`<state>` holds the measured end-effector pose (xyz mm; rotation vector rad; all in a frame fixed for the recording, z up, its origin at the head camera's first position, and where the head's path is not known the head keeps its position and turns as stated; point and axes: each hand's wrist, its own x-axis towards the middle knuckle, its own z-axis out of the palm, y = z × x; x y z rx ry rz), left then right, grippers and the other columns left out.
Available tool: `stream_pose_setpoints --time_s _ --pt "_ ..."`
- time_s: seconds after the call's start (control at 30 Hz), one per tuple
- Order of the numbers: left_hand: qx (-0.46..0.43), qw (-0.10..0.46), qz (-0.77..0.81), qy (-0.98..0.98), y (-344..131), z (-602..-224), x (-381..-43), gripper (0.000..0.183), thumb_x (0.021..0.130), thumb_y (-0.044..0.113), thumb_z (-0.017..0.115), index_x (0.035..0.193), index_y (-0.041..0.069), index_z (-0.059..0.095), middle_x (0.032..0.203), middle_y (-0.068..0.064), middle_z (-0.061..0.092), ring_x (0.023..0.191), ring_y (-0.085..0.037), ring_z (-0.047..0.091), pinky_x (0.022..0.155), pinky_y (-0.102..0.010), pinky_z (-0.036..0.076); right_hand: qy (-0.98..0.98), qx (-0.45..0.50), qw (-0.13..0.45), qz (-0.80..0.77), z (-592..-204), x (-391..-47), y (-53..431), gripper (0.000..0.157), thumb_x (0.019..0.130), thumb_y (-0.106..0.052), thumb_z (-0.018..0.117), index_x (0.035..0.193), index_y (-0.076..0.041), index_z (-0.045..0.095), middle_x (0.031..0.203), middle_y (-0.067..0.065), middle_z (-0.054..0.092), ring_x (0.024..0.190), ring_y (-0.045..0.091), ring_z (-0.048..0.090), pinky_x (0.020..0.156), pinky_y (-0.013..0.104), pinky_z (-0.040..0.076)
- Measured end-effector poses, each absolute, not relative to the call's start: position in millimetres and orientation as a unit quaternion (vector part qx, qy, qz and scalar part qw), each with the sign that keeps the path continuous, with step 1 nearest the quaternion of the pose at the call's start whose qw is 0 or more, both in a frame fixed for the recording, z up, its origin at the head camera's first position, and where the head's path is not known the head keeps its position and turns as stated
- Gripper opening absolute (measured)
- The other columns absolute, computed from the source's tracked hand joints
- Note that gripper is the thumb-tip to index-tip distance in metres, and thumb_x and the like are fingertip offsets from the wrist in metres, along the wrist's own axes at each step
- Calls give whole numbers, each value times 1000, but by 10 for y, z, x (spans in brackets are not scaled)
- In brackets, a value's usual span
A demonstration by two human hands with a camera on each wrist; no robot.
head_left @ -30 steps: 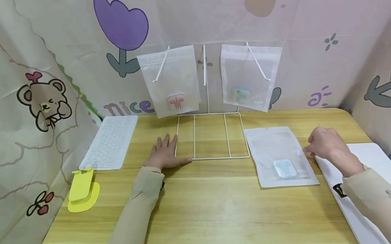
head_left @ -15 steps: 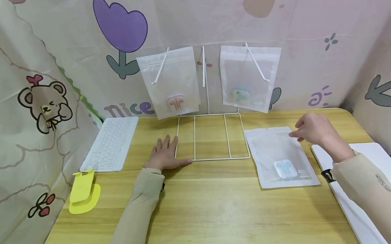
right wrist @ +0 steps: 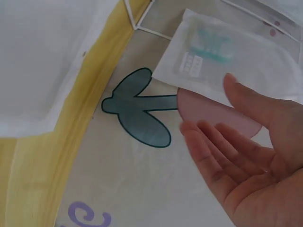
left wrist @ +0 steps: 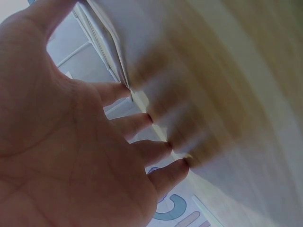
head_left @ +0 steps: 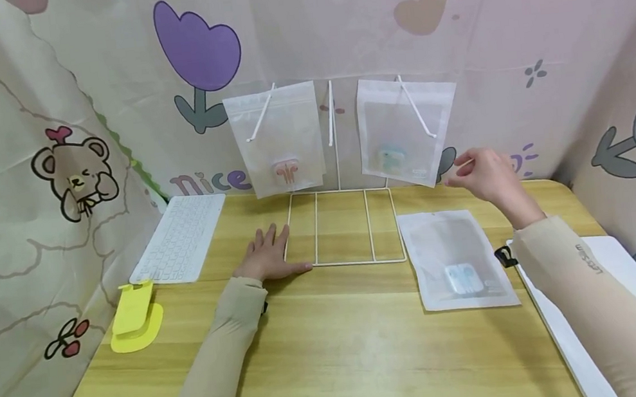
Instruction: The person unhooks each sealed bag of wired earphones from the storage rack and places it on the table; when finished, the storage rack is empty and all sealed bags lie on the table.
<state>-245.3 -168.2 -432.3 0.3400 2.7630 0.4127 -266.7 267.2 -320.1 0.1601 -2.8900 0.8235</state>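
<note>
A white wire rack (head_left: 369,225) stands on the table against the fabric backdrop. My left hand (head_left: 265,259) rests on the table with spread fingers, its thumb at the rack's front left corner. On the rack's left hook hangs a frosted zip bag (head_left: 292,120) with pink earphones in a small case; the right hook carries another bag (head_left: 381,114) with greenish ones. My right hand (head_left: 490,174) is raised beside that right bag, holding nothing, its fingers loosely bent in the right wrist view. Below it a third bag (head_left: 438,237) with pale blue earphones lies flat.
At the far left lies a white keyboard (head_left: 179,239), with a yellow stand (head_left: 134,315) in front of it. A flat white board (head_left: 613,297) lies under the right forearm. The rack's middle hook (head_left: 331,116) sticks forward between the hanging bags.
My right hand has moved up and left, from beside the lying bag to near the right hanging bag. The left hand stays where it was.
</note>
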Motion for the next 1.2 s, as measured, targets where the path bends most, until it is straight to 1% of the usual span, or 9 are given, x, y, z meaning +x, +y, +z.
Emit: stream_pose_setpoints --time_s 0.07,0.13,0.23,0.3,0.5,0.67,0.9,1.0,1.2 --pt "120 162 142 969 -1682 -4339 -2451 112 82 75 59 160 12 8 162 -22 3 145 -47 -4 114 -60 5 -954 46 71 288 -3183 -2717 2633 49 87 -26 78 118 7 60 108 26 67 100 42 61 96 57 38" --pt "119 161 141 970 -1681 -4346 -2449 112 82 75 59 160 12 9 162 -22 3 145 -47 -4 114 -60 5 -948 36 78 306 -3162 -2764 2600 53 87 -28 78 122 6 59 113 27 64 104 40 60 89 55 44" --pt "120 158 142 970 -1681 -4345 -2451 112 82 74 59 160 11 9 162 -23 3 144 -48 -4 114 -61 5 -941 27 88 326 -3136 -2829 2565 59 86 -31 79 127 5 57 117 26 62 108 40 59 91 54 45" --pt "120 157 143 970 -1682 -4340 -2449 112 82 74 59 160 10 10 162 -23 4 144 -49 -4 114 -62 6 -936 26 94 339 -3124 -2864 2543 60 85 -32 80 127 4 58 117 25 64 108 38 61 91 52 46" --pt "120 160 143 969 -1683 -4322 -2449 112 82 74 59 160 10 10 162 -24 4 144 -49 -4 114 -61 5 -927 28 107 357 -3100 -2922 2480 52 85 -28 80 121 3 61 113 22 67 102 34 65 88 48 49" --pt "121 159 143 969 -1677 -4311 -2451 112 83 74 59 159 9 10 161 -24 4 144 -49 -3 113 -62 6 -927 21 121 354 -3074 -2950 2409 49 86 -29 79 120 3 62 110 21 66 100 33 64 85 47 51" --pt "119 160 140 970 -1677 -4328 -2460 112 82 74 59 160 10 9 162 -23 3 144 -49 -4 113 -62 6 -923 22 133 360 -3069 -2999 2370 45 87 -25 79 117 4 63 107 22 66 97 33 64 80 42 53" --pt "119 163 140 969 -1678 -4330 -2462 113 82 75 59 160 10 8 162 -23 2 144 -48 -5 114 -62 6 -922 21 133 363 -3082 -3014 2382 41 88 -24 78 116 3 64 107 21 67 97 31 65 76 36 54" --pt "116 164 146 969 -1678 -4316 -2448 112 82 73 60 160 10 9 162 -23 2 144 -48 -5 114 -61 5 -915 18 138 380 -3113 -3029 2404 34 89 -22 76 110 3 68 103 20 69 89 25 67 64 19 51"
